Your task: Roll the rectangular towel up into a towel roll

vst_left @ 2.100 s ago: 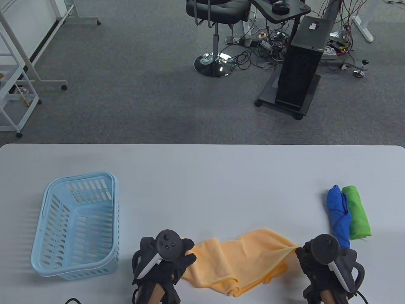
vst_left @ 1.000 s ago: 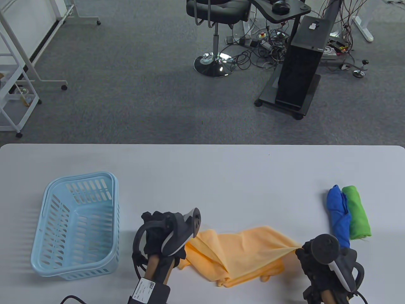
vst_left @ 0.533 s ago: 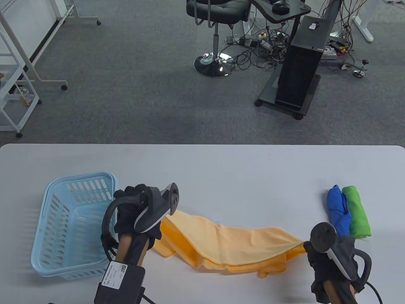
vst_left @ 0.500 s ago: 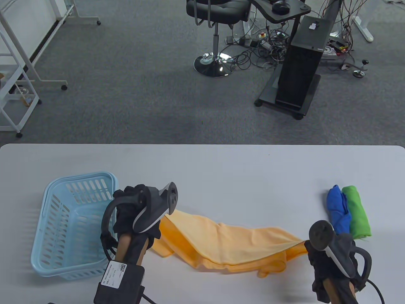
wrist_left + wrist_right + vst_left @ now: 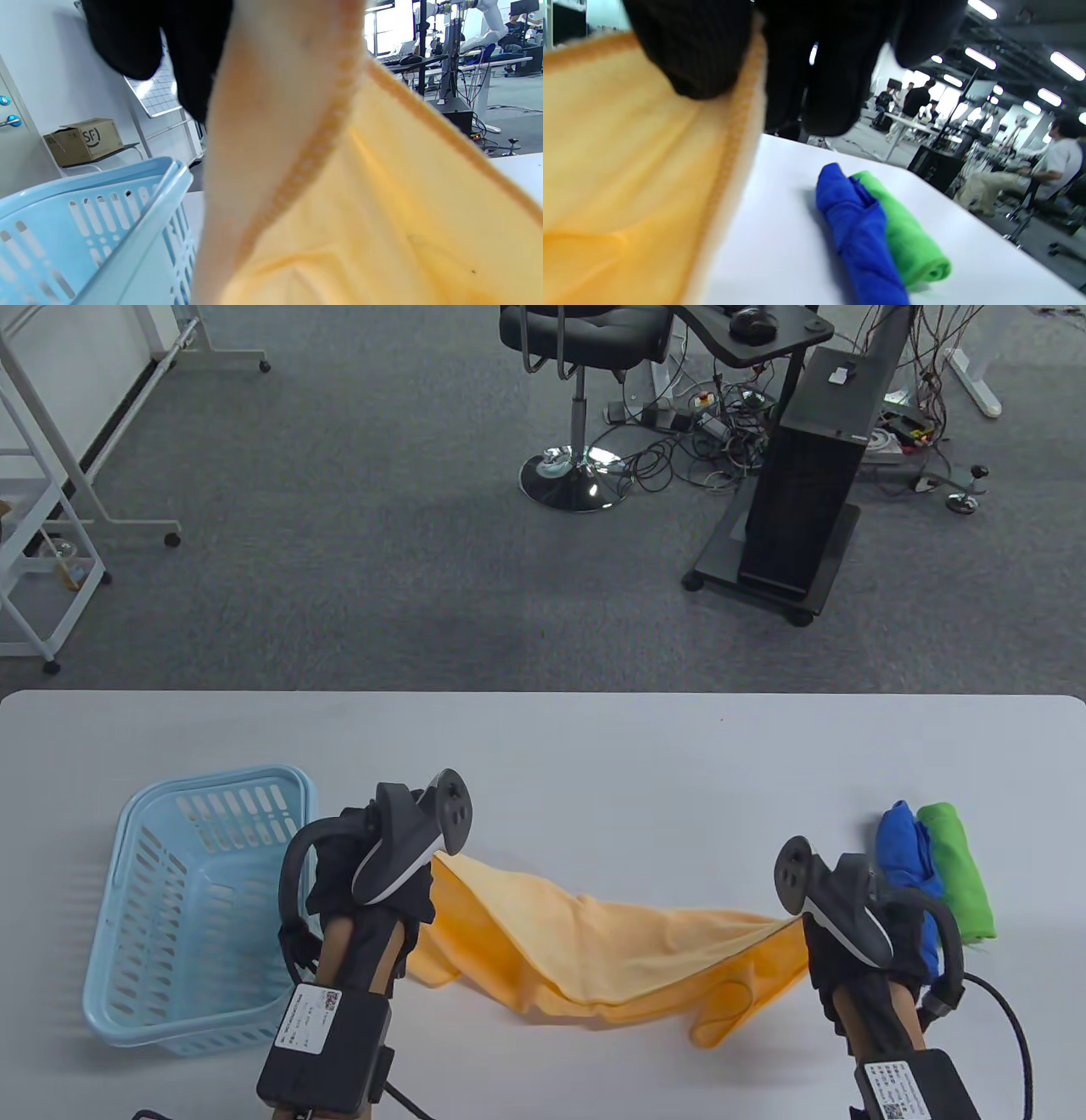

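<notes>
Towel [image 5: 611, 950], orange, hangs stretched between my two grips above the worktop [image 5: 594, 763]: my left hand [image 5: 373, 874] pinches its 9 o'clock corner beside the blue basket [image 5: 204, 899], my right hand [image 5: 857, 933] pinches the 3 o'clock corner near blue roll [image 5: 904, 848] and green roll [image 5: 959, 874].

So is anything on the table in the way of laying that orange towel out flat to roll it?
Nothing visible is. Both hands, left and right, hold the towel by its ends, and the table beyond it is bare. The basket stands off to its left, the blue roll and green roll off to its right.
</notes>
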{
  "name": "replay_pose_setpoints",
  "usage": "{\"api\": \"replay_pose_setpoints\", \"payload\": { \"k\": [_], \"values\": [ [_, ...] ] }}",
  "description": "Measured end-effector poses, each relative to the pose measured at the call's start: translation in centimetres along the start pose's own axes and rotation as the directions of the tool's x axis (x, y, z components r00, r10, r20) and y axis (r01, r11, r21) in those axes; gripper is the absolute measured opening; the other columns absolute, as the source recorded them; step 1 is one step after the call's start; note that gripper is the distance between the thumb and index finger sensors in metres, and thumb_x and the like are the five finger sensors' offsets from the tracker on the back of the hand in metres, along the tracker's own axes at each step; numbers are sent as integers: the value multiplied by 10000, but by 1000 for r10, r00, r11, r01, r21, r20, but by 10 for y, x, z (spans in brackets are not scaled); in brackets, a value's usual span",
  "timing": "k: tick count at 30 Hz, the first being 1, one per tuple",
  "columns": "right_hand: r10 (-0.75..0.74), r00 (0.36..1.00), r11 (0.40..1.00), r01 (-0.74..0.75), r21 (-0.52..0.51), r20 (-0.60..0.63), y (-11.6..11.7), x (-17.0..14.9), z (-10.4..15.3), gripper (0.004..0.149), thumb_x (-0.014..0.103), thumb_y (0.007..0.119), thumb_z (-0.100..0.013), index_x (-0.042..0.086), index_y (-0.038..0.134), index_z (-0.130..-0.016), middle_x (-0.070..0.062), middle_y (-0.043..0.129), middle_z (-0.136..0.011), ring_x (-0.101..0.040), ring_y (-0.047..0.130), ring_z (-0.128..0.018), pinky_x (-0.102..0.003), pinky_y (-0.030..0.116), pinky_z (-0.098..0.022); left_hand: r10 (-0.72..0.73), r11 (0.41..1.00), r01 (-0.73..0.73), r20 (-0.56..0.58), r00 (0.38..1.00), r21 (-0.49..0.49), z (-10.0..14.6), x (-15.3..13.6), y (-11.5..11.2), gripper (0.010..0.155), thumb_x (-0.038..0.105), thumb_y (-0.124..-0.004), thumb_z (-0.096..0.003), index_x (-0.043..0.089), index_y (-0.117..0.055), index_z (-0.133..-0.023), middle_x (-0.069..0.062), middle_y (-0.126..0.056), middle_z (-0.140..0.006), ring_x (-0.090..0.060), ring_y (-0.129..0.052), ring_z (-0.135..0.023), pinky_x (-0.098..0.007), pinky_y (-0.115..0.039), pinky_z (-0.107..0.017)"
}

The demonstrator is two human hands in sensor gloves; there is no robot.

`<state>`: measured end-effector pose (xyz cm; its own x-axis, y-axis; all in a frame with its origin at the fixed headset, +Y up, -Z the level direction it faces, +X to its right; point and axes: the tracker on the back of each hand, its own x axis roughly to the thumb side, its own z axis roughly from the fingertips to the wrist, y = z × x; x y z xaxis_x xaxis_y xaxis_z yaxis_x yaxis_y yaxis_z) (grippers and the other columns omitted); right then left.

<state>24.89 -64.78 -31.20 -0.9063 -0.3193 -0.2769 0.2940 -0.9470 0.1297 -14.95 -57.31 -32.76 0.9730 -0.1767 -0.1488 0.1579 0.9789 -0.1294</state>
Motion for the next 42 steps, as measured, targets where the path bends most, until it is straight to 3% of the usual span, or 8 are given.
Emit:
{"api": "replay_pose_setpoints", "payload": {
  "k": [5, 20, 26, 29, 33, 36, 40, 42],
  "values": [
    [23, 998, 1000, -24, -15, -54, -8, -25, -19, 519, 269, 847, -297, 263, 777, -811, -17, 913, -621, -247, 948, -626, -577, 626, -651, 68, 997, -67, -28, 997, 27, -7, -13, 3, 542, 278, -844, -394, 356, -725, -918, -13, -978, -723, -273, -981, -751, -563, -733, -613],
    [195, 959, 951, -236, -201, -206, -6, -83, -25, 434, 364, 831, -259, 196, 929, -646, -31, 993, -455, -223, 1011, -440, -536, 721, -586, 149, 980, -103, -283, 947, 172, -21, -88, 18, 433, 450, -818, -334, 269, -1004, -682, -3, -1082, -402, -248, -1085, -533, -550, -793, -535],
    [-129, 967, 988, 107, -110, -219, -17, -76, -30, 438, 436, 719, -313, 185, 948, -590, -34, 987, -419, -250, 1003, -420, -548, 724, -569, 118, 980, -65, -282, 952, 189, -32, -74, 19, 414, 470, -800, -357, 302, -1034, -654, -24, -1058, -564, -291, -1005, -622, -559, -762, -558],
    [-349, 912, 937, 338, -86, -213, -30, -71, -36, 443, 427, 715, -326, 214, 924, -653, -35, 979, -498, -238, 1005, -423, -521, 752, -547, 274, 960, -245, -272, 923, 135, -43, -72, 24, 424, 466, -791, -370, 302, -1030, -680, -53, -889, -785, -250, -935, -528, -535, -767, -495],
    [-656, 716, 752, 649, -118, -239, -43, -75, -47, 463, 333, 797, -315, 178, 930, -730, -85, 994, -608, -108, 1014, -137, -386, 885, -354, 474, 880, -453, -218, 853, 142, -59, -72, 31, 416, 404, -801, -391, 294, -991, -744, -90, -950, -824, -77, -985, -113, -380, -892, -176],
    [-781, 569, 620, 757, -206, -257, -48, -84, -56, 468, 267, 832, -295, 157, 931, -739, -104, 1012, -599, -33, 1037, -74, -309, 928, -296, 688, 725, -677, -176, 704, 124, -72, -80, 31, 422, 311, -768, -437, 315, -895, -839, -129, -1043, -759, -18, -1023, 9, -327, -921, -71],
    [-851, 464, 524, 789, -321, -247, -56, -100, -61, 441, 238, 830, -292, 201, 938, -718, -90, 1001, -633, -71, 1119, -356, -351, 887, -443, 862, 505, -842, -68, 502, 190, -77, -92, 35, 419, 290, -764, -440, 303, -862, -847, -175, -1003, -811, -234, -1162, -505, -452, -940, -337],
    [-828, 523, 560, 743, -367, -204, -67, -113, -58, 439, 259, 817, -292, 223, 932, -714, -72, 992, -655, -59, 1122, -405, -338, 876, -486, 898, 424, -875, 17, 439, 234, -69, -100, 39, 418, 307, -770, -438, 280, -867, -843, -194, -944, -883, -277, -1108, -637, -495, -891, -447]
  ]
}}
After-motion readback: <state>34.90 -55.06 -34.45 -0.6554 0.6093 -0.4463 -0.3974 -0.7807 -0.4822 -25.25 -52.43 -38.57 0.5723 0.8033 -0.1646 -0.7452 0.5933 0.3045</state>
